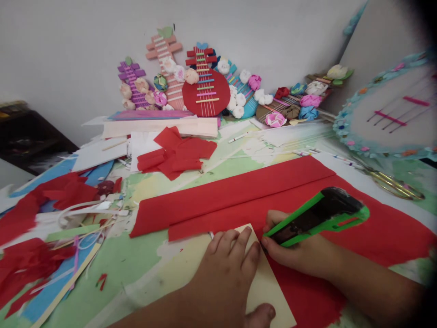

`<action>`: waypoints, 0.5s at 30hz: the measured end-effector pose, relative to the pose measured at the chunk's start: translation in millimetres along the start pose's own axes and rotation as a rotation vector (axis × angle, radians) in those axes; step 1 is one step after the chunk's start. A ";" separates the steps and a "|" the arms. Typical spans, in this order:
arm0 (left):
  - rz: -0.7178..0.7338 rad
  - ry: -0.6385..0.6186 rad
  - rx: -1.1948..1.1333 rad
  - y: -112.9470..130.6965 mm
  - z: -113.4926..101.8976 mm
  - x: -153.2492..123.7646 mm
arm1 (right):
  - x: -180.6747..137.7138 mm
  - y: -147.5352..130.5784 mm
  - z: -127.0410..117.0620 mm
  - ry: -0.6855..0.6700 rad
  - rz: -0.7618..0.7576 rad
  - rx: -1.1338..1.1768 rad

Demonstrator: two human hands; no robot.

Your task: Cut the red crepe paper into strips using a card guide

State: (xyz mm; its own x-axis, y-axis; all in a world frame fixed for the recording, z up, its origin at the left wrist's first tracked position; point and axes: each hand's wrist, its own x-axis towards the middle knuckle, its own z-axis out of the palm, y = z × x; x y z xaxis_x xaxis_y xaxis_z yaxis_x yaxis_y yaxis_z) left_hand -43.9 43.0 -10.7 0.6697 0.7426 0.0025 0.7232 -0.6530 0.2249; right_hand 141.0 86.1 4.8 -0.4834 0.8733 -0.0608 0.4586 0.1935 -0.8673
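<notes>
My left hand (228,266) lies flat with fingers spread on a cream piece of card (271,291), pressing it against the red paper (307,269). In my right hand (297,255) is a green and black utility knife (317,214), its handle slanting up to the right. The knife's front end is down at the card's right edge; its blade is hidden by my fingers. Beyond both hands runs a folded strip of the red paper (232,191).
Red cut pieces (175,152) lie farther back. Paper scraps (82,228) cover the left side. Gold-handled scissors (396,184) rest at right. Several decorated paper instruments (206,91) lean on the wall, and a blue-rimmed one (385,109) stands at right.
</notes>
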 end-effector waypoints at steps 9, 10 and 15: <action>0.019 0.029 0.005 -1.6 1.4 0.8 | 0.8 1.6 -1.3 -0.036 0.020 0.049; 0.018 0.030 0.006 -1.8 1.8 0.7 | 1.1 1.7 -1.4 -0.038 0.024 0.055; 0.013 0.031 0.002 -0.5 4.4 0.3 | 2.4 1.9 -1.3 -0.028 0.019 0.034</action>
State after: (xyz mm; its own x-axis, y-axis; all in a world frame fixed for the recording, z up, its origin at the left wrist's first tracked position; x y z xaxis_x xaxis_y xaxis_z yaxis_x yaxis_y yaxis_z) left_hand -43.3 42.9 -15.1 0.6735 0.7384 0.0351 0.7150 -0.6628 0.2223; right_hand 141.6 89.1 3.7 -0.4959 0.8636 -0.0912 0.4423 0.1608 -0.8823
